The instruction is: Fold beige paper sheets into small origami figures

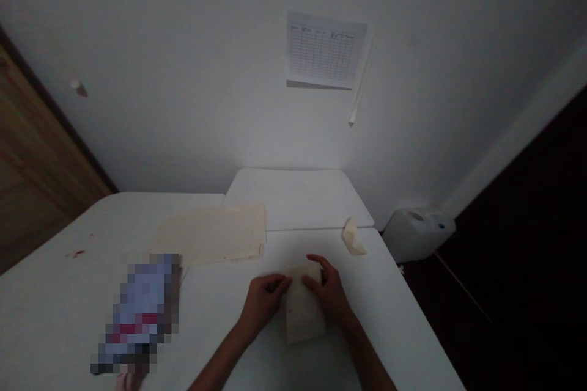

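Note:
A folded beige sheet of what looks like paper (304,317) is between my hands, over the white table. My left hand (265,300) pinches its upper left edge between thumb and fingers. On the upper right, my right hand (331,290) has its thumb on the front face and its fingers curled around the far edge. The lower part of the sheet hangs below my fingers, and its back is hidden. A small folded beige piece (353,237) lies beyond my right hand. To the left, flat beige sheets (215,232) lie in a loose stack.
A blurred-out blue, white and red item (140,305) lies at left on the white table (206,330). Past the table's right edge stands a white plastic container (415,235). A printed chart (324,49) hangs on the wall behind; brown wood (41,134) borders the left.

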A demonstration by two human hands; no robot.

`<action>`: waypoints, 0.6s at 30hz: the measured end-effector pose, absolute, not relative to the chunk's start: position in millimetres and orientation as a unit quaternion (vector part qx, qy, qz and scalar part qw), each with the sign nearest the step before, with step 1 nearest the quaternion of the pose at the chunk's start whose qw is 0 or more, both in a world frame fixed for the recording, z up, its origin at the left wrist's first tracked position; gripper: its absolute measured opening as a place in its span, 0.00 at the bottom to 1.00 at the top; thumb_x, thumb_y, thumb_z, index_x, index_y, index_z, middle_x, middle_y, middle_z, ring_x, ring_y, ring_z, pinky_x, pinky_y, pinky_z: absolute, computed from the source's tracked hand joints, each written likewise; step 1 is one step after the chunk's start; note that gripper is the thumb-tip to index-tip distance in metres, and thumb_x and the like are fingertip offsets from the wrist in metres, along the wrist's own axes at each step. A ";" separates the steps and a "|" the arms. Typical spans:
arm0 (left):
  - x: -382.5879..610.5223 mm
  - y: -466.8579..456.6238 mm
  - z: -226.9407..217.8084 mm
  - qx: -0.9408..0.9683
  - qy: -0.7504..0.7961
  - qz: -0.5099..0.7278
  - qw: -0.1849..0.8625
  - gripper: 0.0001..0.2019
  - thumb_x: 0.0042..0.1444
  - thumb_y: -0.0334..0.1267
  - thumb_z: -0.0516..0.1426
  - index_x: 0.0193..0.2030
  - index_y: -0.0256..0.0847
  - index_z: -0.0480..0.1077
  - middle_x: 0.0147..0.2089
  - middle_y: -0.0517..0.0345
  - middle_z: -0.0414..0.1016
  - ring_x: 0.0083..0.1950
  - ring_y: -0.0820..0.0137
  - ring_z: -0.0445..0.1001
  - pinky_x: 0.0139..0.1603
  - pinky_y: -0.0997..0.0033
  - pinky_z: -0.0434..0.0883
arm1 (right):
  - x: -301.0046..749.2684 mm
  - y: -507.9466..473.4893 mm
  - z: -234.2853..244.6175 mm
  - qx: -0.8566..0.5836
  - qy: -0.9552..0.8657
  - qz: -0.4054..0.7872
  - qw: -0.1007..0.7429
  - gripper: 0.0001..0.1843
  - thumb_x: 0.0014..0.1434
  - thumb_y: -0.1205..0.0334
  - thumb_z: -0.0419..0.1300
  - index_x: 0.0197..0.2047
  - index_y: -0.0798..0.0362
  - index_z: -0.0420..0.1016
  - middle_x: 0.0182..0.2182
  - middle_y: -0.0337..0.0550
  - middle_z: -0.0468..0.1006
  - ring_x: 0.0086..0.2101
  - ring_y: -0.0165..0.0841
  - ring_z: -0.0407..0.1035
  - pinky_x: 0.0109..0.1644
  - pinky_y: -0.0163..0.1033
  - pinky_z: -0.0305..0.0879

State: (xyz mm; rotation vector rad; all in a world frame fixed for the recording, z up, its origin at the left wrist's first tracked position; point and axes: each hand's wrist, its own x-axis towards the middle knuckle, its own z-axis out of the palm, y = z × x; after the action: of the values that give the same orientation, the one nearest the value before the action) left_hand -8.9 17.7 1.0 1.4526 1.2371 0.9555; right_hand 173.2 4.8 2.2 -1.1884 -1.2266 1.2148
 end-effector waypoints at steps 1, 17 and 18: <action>-9.0 17.7 1.2 0.608 0.504 0.395 0.469 0.17 0.54 0.50 0.57 0.28 0.37 0.78 0.24 0.55 0.76 0.22 0.70 0.70 0.22 0.75 0.65 | 172.4 4.4 2.3 -0.495 -0.511 0.492 0.502 0.30 0.50 0.56 0.65 0.56 0.52 0.65 0.32 0.40 0.78 0.29 0.33 0.71 0.31 0.35 0.68; -12.4 17.2 -2.5 0.670 0.499 0.386 0.391 0.16 0.60 0.47 0.54 0.40 0.41 0.80 0.38 0.55 0.82 0.36 0.64 0.78 0.38 0.71 0.72 | 165.4 3.1 -2.2 -0.507 -0.510 0.468 0.514 0.27 0.50 0.58 0.65 0.53 0.51 0.66 0.35 0.41 0.77 0.33 0.34 0.71 0.34 0.36 0.69; -12.1 17.0 -2.0 0.670 0.500 0.385 0.391 0.16 0.60 0.47 0.54 0.40 0.41 0.80 0.37 0.55 0.82 0.36 0.64 0.78 0.38 0.71 0.71 | 165.2 3.0 -2.1 -0.507 -0.511 0.466 0.515 0.27 0.50 0.58 0.65 0.53 0.51 0.66 0.36 0.41 0.77 0.33 0.34 0.71 0.35 0.36 0.69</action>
State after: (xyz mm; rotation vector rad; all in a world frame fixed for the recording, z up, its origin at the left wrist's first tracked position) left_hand -12.1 17.0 -2.0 1.7020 1.2690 0.9787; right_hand 165.2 3.0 -2.1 -1.2183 -1.2287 1.1190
